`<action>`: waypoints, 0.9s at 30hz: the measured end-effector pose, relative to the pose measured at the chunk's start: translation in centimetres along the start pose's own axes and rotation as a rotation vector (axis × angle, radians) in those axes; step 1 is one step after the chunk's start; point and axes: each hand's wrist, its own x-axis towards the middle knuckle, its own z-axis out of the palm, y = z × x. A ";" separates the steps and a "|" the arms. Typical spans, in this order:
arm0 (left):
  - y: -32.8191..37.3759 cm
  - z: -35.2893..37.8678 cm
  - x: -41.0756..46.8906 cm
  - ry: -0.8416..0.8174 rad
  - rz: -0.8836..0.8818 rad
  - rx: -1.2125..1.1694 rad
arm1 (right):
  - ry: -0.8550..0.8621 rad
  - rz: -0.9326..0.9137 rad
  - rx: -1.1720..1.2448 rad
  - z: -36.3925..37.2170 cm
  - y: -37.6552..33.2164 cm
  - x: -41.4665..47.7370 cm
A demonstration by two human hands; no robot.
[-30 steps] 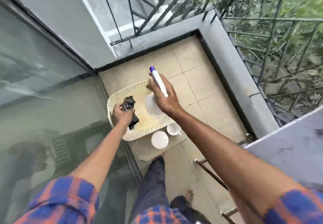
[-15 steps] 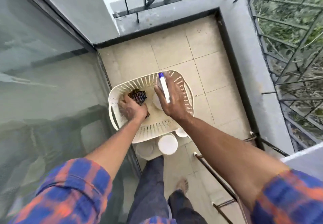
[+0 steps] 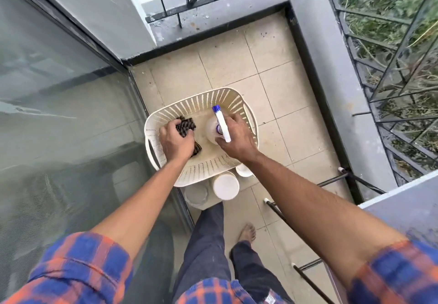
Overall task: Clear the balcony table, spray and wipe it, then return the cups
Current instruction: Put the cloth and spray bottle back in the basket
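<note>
White round cups (image 3: 225, 186) stand on the floor beside the cream slotted plastic basket (image 3: 206, 173), nearer us than our left hand (image 3: 176, 143), which grips a dark striped cloth (image 3: 185, 127), and our right hand (image 3: 238, 140), gripping a clear spray bottle (image 3: 212, 129).

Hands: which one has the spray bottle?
The right hand grips the spray bottle; the left hand holds the dark cloth instead. Both are down in the white basket.
</note>
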 end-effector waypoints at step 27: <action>-12.8 -0.1 -19.5 0.152 0.172 0.122 | -0.011 0.085 0.304 0.0 4.7 -16.5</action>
